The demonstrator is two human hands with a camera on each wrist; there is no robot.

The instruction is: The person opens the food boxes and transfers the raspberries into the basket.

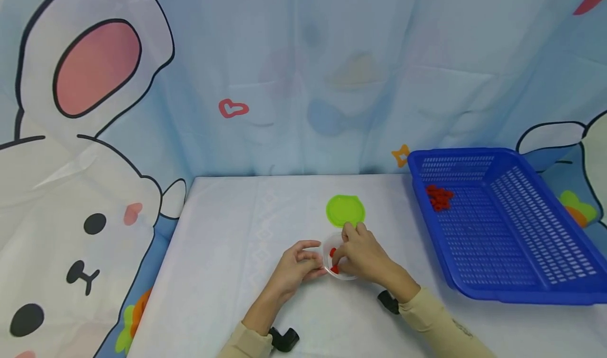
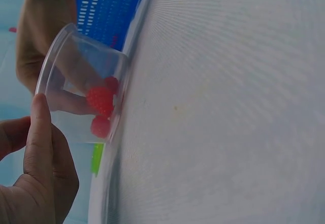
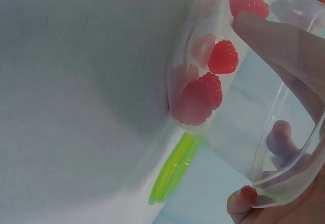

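A clear plastic cup stands upright on the white-covered table, with several red raspberries at its bottom. My right hand reaches down into it from the right. Its thumb and a finger pinch one raspberry inside, low near the base, while other fingers extend past the far rim. On the cup's left side, my left hand touches the rim with its fingers fairly straight. Just behind the cup lies a round bright green lid, flat on the cloth.
To the right, a large blue perforated basket has a small heap of red pieces in its far left corner. A cartoon-printed curtain hangs along the table's back edge. Black straps with mounts sit on both wrists.
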